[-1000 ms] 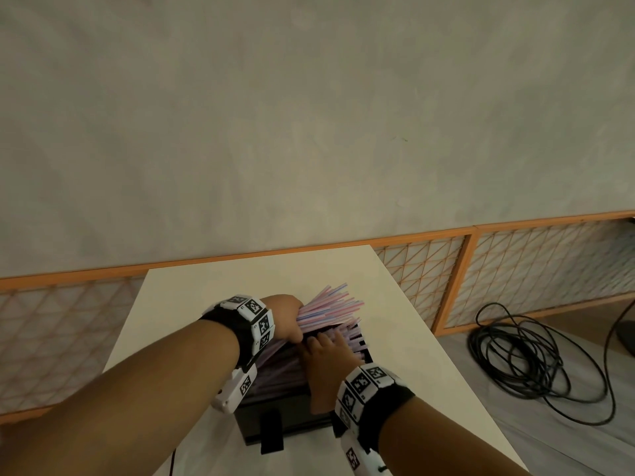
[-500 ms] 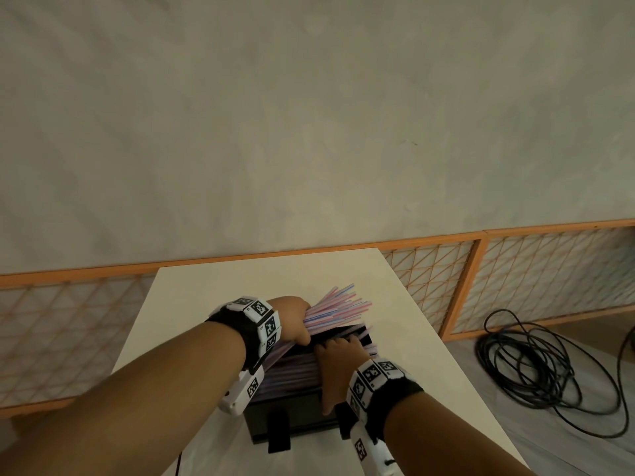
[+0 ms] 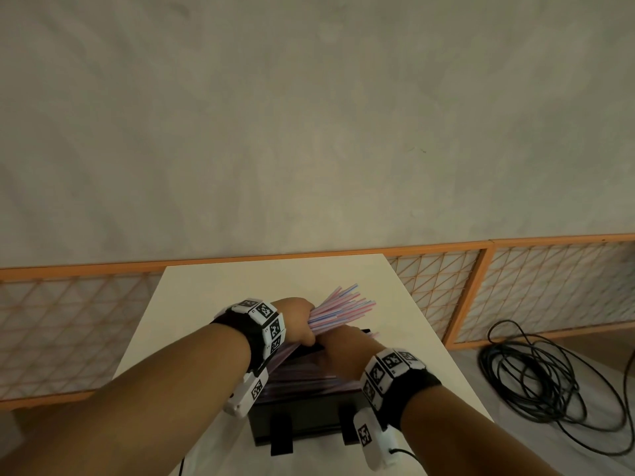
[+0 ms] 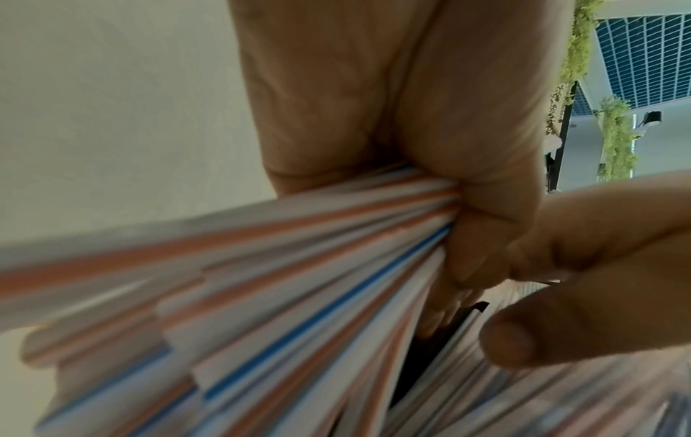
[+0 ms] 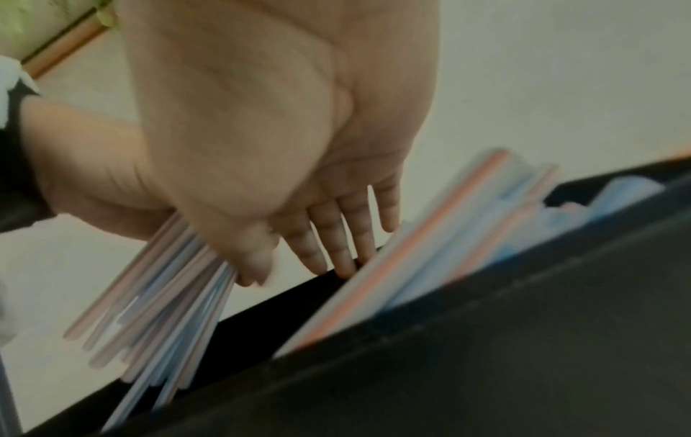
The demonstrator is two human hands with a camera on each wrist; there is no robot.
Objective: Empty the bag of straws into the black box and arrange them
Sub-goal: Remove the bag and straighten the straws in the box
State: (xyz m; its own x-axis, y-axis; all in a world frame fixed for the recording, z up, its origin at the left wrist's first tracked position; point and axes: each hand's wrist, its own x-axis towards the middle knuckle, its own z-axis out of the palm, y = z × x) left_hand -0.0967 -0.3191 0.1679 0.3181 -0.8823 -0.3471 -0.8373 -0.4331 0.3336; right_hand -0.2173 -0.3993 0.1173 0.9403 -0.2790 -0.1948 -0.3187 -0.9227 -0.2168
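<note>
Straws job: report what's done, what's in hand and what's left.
Done: many straws already lie inside the black box; no bag is in view. In hand: the left hand grips a fanned bundle of straws above the box, while the right hand reaches in with straight fingers. Left: lay that bundle in and straighten the pile.

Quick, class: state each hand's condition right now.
Left hand: closed, gripping a fanned bundle of pink and blue striped plastic straws.
Right hand: open, fingers straight, reaching into the black box.

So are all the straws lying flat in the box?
No. The left hand grips a bundle of straws fanning above the black box; others lie inside.
</note>
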